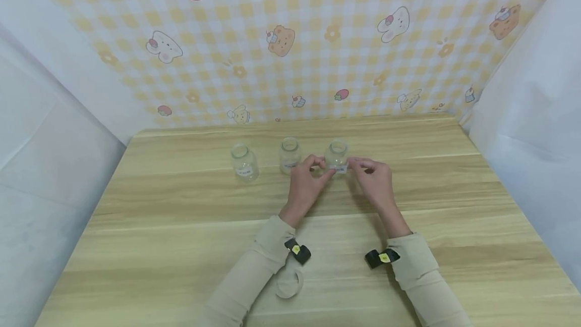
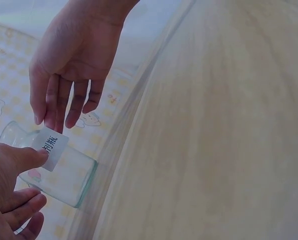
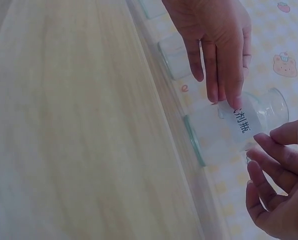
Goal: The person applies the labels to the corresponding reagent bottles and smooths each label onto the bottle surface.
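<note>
A clear glass jar [image 1: 337,149] stands upright on the table, rightmost in a row of three. Across its front lies a white label [image 1: 342,169] with black printed characters, also seen in both wrist views. My left hand [image 1: 306,180] holds the jar at its left side, fingers bent beside the glass and the thumb pressing on the label [image 2: 55,150]. At the label's other end, my right hand [image 1: 376,181] pinches the edge between thumb and index finger; its other fingers are loosely bent. In the right wrist view the label [image 3: 241,122] looks flat against the glass.
Two more labelled glass jars stand to the left, the middle jar [image 1: 289,151] close beside my left hand and the left jar [image 1: 245,164] farther off. A pale round roll [image 1: 289,285] lies by the left sleeve. A checked cloth [image 1: 308,74] hangs behind the wooden table [image 1: 181,261].
</note>
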